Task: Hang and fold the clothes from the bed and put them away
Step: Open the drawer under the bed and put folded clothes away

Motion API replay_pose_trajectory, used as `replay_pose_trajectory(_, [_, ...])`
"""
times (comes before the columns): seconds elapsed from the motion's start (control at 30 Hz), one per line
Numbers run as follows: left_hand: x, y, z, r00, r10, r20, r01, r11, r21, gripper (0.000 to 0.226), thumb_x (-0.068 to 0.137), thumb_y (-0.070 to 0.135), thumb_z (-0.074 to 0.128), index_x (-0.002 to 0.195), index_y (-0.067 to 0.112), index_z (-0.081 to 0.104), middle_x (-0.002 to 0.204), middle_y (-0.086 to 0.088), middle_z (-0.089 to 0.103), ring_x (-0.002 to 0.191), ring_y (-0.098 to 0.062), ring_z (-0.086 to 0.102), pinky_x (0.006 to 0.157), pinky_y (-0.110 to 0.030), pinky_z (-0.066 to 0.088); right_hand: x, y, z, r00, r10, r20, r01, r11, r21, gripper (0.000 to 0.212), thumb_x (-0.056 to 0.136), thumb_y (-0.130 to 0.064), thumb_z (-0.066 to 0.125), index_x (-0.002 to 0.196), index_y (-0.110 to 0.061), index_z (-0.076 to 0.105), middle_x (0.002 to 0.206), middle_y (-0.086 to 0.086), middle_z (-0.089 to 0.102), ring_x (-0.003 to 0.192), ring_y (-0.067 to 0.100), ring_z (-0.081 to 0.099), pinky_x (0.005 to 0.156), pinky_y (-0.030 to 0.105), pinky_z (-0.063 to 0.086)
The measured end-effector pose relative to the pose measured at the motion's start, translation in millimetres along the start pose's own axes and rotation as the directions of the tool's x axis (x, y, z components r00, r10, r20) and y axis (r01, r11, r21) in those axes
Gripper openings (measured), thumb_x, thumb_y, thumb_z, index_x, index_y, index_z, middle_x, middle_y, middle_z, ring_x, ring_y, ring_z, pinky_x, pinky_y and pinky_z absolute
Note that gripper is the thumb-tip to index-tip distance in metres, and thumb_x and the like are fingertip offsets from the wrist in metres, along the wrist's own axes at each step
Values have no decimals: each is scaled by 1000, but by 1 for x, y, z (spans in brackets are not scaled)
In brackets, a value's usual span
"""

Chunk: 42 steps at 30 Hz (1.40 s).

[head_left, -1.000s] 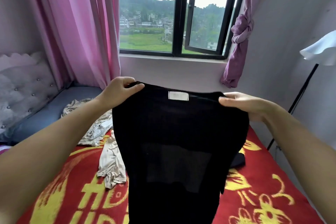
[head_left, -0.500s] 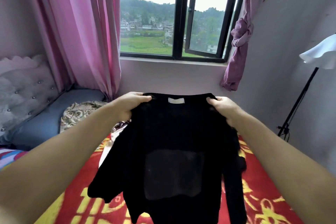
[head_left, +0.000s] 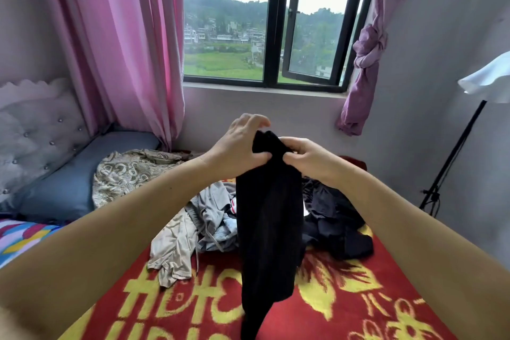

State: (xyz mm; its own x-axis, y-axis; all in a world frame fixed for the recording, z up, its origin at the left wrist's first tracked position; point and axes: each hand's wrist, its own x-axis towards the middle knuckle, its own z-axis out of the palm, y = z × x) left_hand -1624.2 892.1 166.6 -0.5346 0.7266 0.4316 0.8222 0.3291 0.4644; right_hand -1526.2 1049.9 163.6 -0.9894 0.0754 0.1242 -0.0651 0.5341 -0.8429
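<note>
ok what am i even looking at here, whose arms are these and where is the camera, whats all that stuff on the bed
There is no machine here. A person wears a wide-angle camera on the head, so the one picture looks forward and down along their own two bare arms.

The left hand and the right hand are close together, and both grip the top of a black garment with curled fingers. It hangs down in a narrow strip, folded lengthwise, above the bed.

The bed has a red blanket with yellow patterns. On it lie loose clothes: a beige garment, a grey garment and a pile of dark clothes. Further back are a patterned cloth and a blue pillow.

Behind the bed are a window and pink curtains.
</note>
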Motion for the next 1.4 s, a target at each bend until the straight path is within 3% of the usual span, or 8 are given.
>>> replay_pose_trajectory(0.1, [2,-3,3,990,111,90,-125,979,163,71,79,31,74,140,21,39,141,-1,41,132,-17,33,114,-39,20,0,-5,-7,998,-60,30,55,989,136,51,89,13,35,107,-21,67,98,3,69,85,9,67,78,21,54])
replay_pose_trajectory(0.27, [11,-1,-4,995,-30,97,54,965,-258,16,88,16,67,90,0,68,76,-3,62,72,-12,55,70,-26,42,-2,2,-8,984,-96,-150,94,995,-17,38,88,5,42,98,-25,62,81,0,61,59,2,54,56,16,43])
replay_pose_trajectory(0.5, [35,30,-37,946,-33,322,131,949,-286,16,88,21,66,87,34,74,87,6,74,78,-8,70,68,-20,57,-21,46,18,992,86,-96,-79,994,72,33,81,1,49,100,-24,59,91,-10,66,82,-1,63,68,10,48])
replay_pose_trajectory(0.7, [42,29,-62,876,-41,481,196,941,-277,20,88,15,66,86,32,77,92,1,74,81,-15,71,64,-23,55,-34,82,27,961,271,47,-270,963,-21,14,83,0,53,88,-8,64,83,-1,64,74,4,62,65,14,45])
replay_pose_trajectory(0.9, [38,-3,-80,888,-93,450,298,863,-409,19,88,14,65,88,27,78,95,-2,74,82,-17,71,68,-26,57,-43,101,13,926,349,146,-363,928,82,14,93,-11,60,105,-13,67,98,2,69,90,14,65,75,25,52])
replay_pose_trajectory(1.13, [33,-25,-89,895,-130,426,335,828,-450,24,64,31,75,87,26,78,91,-2,75,78,-18,72,71,-30,59,-51,99,19,953,285,106,-288,958,12,11,92,-22,63,93,-13,70,79,-6,71,65,2,65,54,15,46])
replay_pose_trajectory(1.33, [34,-20,-84,781,-50,622,353,858,-373,24,72,25,72,95,22,77,94,-4,75,78,-17,72,65,-27,58,-50,110,51,855,373,361,-164,854,-493,42,95,-36,56,128,-10,56,148,3,39,134,20,41,108,32,36])
replay_pose_trajectory(1.4, [34,-13,-78,736,-21,677,337,878,-339,19,77,21,73,96,23,77,93,-3,75,77,-16,72,62,-25,57,-45,110,72,886,293,360,-76,856,-511,43,97,-36,52,127,-4,56,150,5,26,129,16,42,105,26,35])
